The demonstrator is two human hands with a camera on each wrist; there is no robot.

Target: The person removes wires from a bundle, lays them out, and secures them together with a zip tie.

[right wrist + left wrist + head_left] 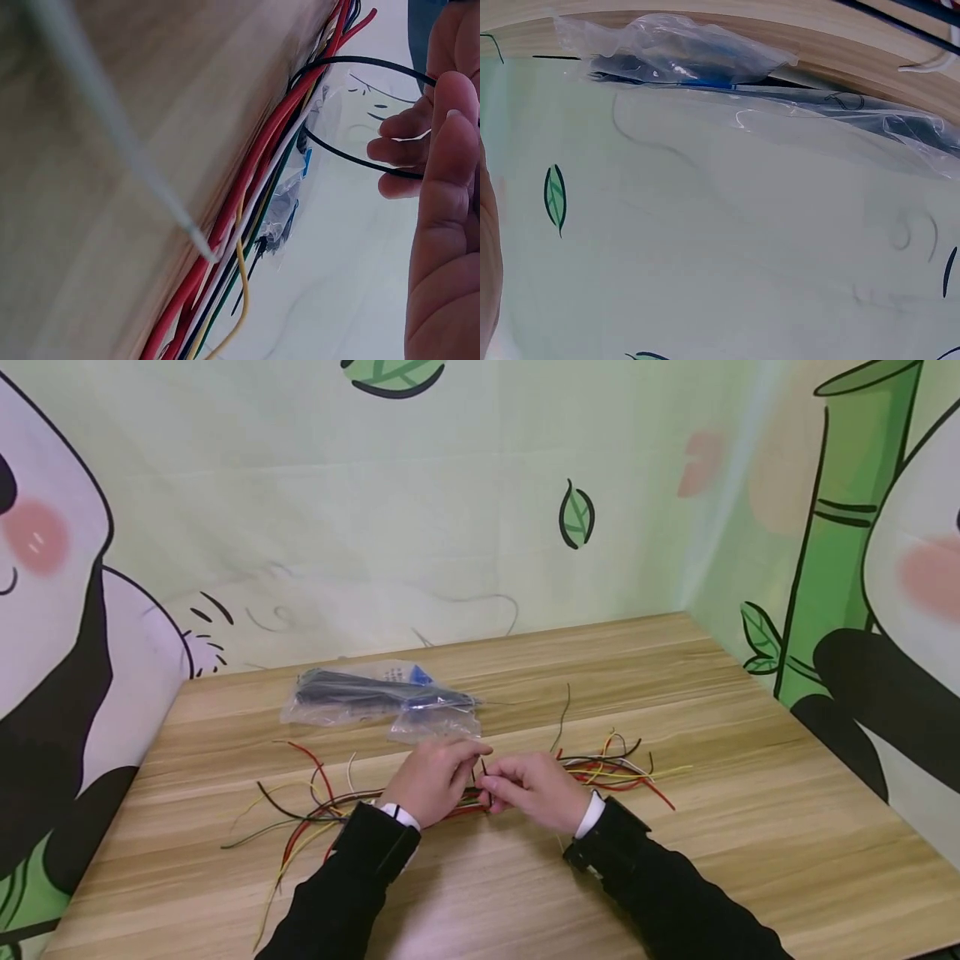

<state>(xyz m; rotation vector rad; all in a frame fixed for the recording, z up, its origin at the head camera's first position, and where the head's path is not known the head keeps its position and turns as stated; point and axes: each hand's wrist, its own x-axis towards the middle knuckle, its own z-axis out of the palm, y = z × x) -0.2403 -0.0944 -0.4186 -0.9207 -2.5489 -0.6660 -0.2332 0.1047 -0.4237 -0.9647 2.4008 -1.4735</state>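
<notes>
A bundle of thin wires [315,815], red, black, yellow, white and green, lies crosswise on the table, its ends fanned out on both sides. Around its middle loops a slim black cable tie [382,63], its two ends held above the wires. My left hand [429,781] bends over the bundle and pinches one end, though its fingertips are partly hidden. Thumb and fingers of my right hand [536,787] pinch the other end close by. In the right wrist view, fingers [450,180] meet the tie at the right, beside the bundle [255,157].
Behind the hands, a clear plastic bag [352,689] of black cable ties lies on the wooden table [675,877]. A printed backdrop [480,527] with leaves and pandas stands along the table's back and sides.
</notes>
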